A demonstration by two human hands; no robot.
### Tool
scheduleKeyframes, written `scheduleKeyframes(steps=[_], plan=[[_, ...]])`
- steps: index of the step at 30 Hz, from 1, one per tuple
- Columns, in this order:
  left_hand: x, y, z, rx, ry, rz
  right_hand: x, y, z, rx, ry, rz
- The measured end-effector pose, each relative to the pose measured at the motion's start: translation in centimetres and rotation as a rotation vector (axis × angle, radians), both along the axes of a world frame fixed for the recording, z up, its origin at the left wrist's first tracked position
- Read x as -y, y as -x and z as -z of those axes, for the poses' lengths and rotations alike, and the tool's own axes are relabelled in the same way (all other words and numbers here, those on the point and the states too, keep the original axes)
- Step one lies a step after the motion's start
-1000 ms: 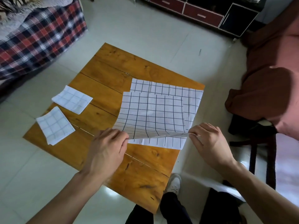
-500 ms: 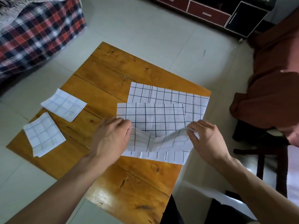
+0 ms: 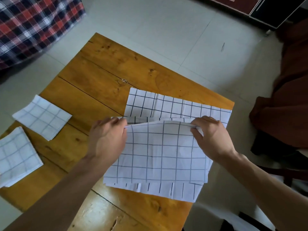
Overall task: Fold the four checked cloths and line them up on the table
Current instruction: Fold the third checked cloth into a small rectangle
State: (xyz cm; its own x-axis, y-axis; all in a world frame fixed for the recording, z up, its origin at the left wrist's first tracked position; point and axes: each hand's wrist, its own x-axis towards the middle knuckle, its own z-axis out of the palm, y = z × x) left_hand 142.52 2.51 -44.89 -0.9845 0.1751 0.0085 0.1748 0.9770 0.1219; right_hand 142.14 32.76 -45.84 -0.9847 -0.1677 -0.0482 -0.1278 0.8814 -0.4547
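Wooden plank table (image 3: 103, 67) under my grip, knotty orange-brown boards with dark seams. Pale tiled floor (image 3: 166, 30) all around it, soft daylight sheen on it. Beyond my grip to the left: red, navy and white plaid fabric (image 3: 33, 22) hanging to the floor. Far right: dark cabinet with reddish drawer fronts (image 3: 241, 2). Right of my grip: rust-brown cloth (image 3: 286, 100) draped over dark furniture.
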Motion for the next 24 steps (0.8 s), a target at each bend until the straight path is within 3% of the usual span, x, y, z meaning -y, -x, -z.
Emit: scheduleKeyframes(steps=[10, 18, 24], plan=[[0.2, 2.6, 6.3, 0.08, 0.03, -0.053, 0.8, 3.9, 5.0, 0.054, -0.092, -0.02], [-0.2, 2.9, 7.2, 0.075, 0.057, -0.096, 0.1, 3.6, 5.9, 0.047, -0.187, 0.039], [-0.4, 0.8, 6.9, 0.078, 0.026, -0.046, 1.9, 1.9, 5.7, 0.054, -0.17, -0.062]])
